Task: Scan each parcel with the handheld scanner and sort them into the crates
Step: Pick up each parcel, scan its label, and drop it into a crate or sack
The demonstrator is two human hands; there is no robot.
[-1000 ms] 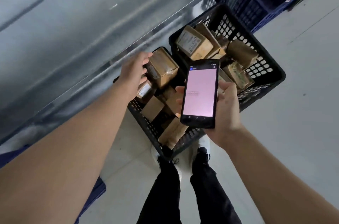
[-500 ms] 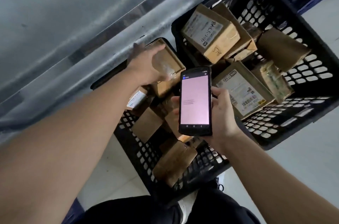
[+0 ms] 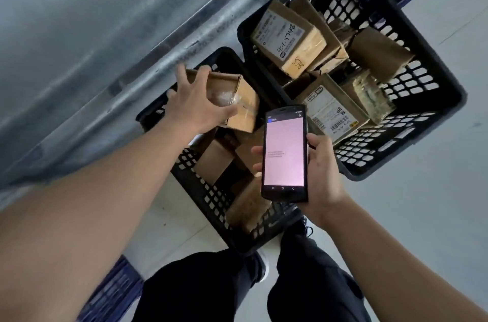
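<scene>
The cardboard parcel [image 3: 237, 100] sits at the top of the near black crate [image 3: 200, 197], against its far end, one brown side turned up and a patch of clear tape showing by the fingers. The left hand [image 3: 196, 107] is spread over it from above, fingers curled round the far edges and the thumb along the near side, gripping it. More brown boxes [image 3: 215, 163] lie below it in the same crate.

The right hand [image 3: 320, 173] grips the handheld scanner [image 3: 285, 154] upright, thumb on its right edge and fingertips showing at its left edge. Its screen glows pale pink with a few lines of small text too blurred to read.

Just beside, to the right, a second black crate [image 3: 422, 78] holds several parcels; 2 show white labels, a handwritten one [image 3: 280, 37] and a barcoded one [image 3: 331, 115]. A metal surface [image 3: 92, 31] runs along the left, and the person's dark trouser legs [image 3: 303, 282] stand on a pale floor [image 3: 435, 176].
</scene>
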